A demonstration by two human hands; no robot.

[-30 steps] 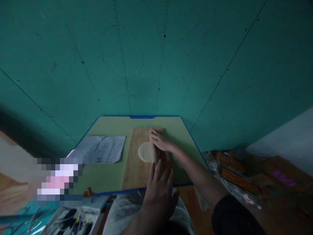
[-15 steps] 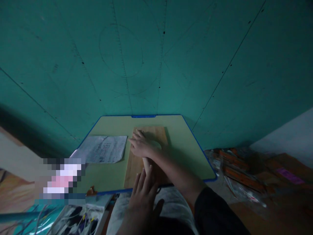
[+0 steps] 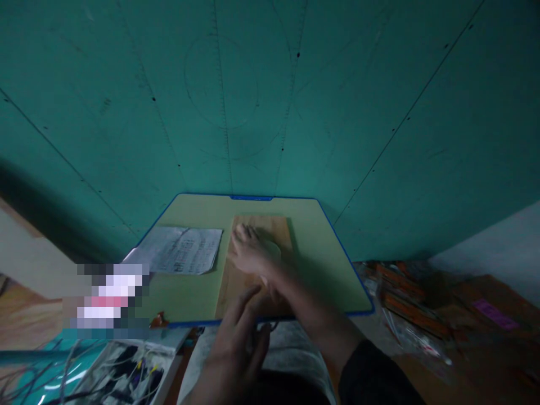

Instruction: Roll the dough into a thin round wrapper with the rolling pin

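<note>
My right hand (image 3: 252,253) reaches over a wooden board (image 3: 225,292), palm down, its fingers spread and slightly bent near the board's far left edge. Beside its wrist shows the rim of a pale, flat, rounded piece (image 3: 273,247), mostly covered by the hand and forearm. From beneath the right forearm pokes the end of a pale stick-like thing (image 3: 265,280), too blurred to name. My left hand (image 3: 240,332) hovers over the board's near edge, fingers bent and thumb apart, with nothing visible in it. Its fingertips are close to the stick's end; contact is unclear.
The board lies on a light green tabletop (image 3: 324,275) with a blue rim. Left of it lies a printed paper sheet (image 3: 185,250). A green wall (image 3: 261,112) rises behind. A box of cables (image 3: 130,371) stands low left; orange-brown items (image 3: 413,309) lie low right.
My left hand has drawn back toward me, off the pale stick. The stick shows less and sits further right, under the right forearm. My right hand's fingers are more bent. The view has tilted slightly.
</note>
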